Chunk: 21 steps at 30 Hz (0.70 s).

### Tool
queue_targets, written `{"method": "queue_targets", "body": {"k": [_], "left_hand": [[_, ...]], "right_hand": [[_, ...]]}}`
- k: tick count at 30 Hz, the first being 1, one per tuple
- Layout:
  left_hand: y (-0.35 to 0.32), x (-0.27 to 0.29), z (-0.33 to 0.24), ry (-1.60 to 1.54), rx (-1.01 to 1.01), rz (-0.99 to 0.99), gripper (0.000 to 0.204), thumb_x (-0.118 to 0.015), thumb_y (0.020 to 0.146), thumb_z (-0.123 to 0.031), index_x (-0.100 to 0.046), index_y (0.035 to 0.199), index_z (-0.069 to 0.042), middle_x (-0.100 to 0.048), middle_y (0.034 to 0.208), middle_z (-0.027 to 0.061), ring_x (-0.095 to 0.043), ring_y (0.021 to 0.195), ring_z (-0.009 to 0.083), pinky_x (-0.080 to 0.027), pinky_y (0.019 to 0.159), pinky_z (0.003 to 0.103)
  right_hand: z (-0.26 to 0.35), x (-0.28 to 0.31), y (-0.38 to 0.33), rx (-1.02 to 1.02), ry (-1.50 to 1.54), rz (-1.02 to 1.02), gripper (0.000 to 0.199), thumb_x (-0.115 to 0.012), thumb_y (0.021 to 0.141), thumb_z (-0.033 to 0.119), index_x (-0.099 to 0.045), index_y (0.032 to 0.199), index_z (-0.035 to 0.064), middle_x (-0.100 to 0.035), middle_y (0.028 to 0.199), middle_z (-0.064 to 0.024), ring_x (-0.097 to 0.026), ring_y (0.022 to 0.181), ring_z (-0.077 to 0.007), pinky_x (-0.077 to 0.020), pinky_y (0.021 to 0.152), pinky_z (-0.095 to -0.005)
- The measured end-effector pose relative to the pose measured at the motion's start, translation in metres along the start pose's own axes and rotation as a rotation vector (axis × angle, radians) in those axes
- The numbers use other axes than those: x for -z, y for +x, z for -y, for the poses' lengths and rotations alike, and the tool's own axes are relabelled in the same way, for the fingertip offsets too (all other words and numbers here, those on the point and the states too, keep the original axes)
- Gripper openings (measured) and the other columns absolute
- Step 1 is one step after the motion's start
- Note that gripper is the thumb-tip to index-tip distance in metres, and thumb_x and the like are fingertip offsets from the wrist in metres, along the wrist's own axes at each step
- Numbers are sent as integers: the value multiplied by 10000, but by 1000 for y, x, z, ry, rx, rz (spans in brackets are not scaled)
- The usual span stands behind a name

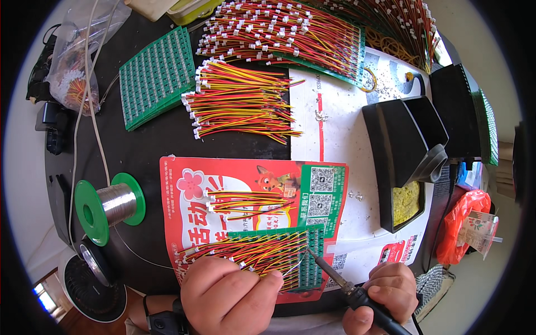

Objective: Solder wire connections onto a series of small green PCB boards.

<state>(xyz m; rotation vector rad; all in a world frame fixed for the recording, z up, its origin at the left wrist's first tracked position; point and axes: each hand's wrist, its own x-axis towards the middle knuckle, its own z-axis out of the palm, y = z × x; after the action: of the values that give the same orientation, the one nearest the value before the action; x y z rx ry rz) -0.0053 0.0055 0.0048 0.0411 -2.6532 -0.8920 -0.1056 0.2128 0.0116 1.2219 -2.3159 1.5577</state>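
My right hand (392, 293) is wrapped round the black handle of a soldering iron (353, 291). Its tip points up and left, close above a green circuit board panel (314, 271). My left hand (229, 293) is closed in a pinch on thin solder wire (291, 269), whose end reaches toward the iron's tip; whether they touch I cannot tell. Rows of red, yellow and black wires (268, 251) with white connectors lie across the panel, partly behind my left hand. A few loose wires (251, 202) lie just beyond, on a red printed sheet (173, 212).
A green solder spool (92, 215) stands at the left. Farther back are stacked green panels (156, 78), a wire bundle (240, 100) and a wired panel pile (279, 33). At the right stands a black iron stand (385, 162) with a yellow sponge (406, 204), near a red bag (460, 229).
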Motion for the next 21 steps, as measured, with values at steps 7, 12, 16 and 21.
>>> {"method": "queue_targets", "body": {"k": [7, 12, 16, 21], "left_hand": [[0, -1, 0, 5, 1, 7, 249, -803, 676, 0, -751, 915, -49, -591, 750, 24, -529, 646, 232, -442, 564, 341], [0, -2, 1, 4, -14, -7, 242, -803, 677, 0, -754, 909, -44, -591, 750, 23, -526, 645, 230, -438, 559, 338], [0, 0, 2, -2, -25, 10, 247, -802, 676, -2, -752, 913, -45, -591, 746, 22, -521, 640, 227, -438, 558, 335], [-2, -2, 1, -6, -2, -46, 264, -804, 665, -3, -746, 917, -51, -592, 740, 21, -522, 644, 226, -438, 558, 333]], "right_hand": [[1, 1, 2, -14, -7, 18, 254, -707, 853, 133, -585, 898, -85, -559, 643, -141, -545, 513, -248, -468, 482, -358], [1, 0, 2, -9, -10, 22, 256, -704, 859, 137, -582, 900, -83, -558, 644, -139, -544, 509, -244, -465, 476, -355], [4, -10, -15, -68, -122, -93, 323, -691, 894, 269, -546, 891, -20, -522, 651, -91, -505, 520, -200, -441, 484, -332], [3, -14, -30, -143, -214, -209, 392, -664, 937, 399, -513, 910, 39, -488, 671, -50, -477, 563, -160, -426, 509, -306]]}}
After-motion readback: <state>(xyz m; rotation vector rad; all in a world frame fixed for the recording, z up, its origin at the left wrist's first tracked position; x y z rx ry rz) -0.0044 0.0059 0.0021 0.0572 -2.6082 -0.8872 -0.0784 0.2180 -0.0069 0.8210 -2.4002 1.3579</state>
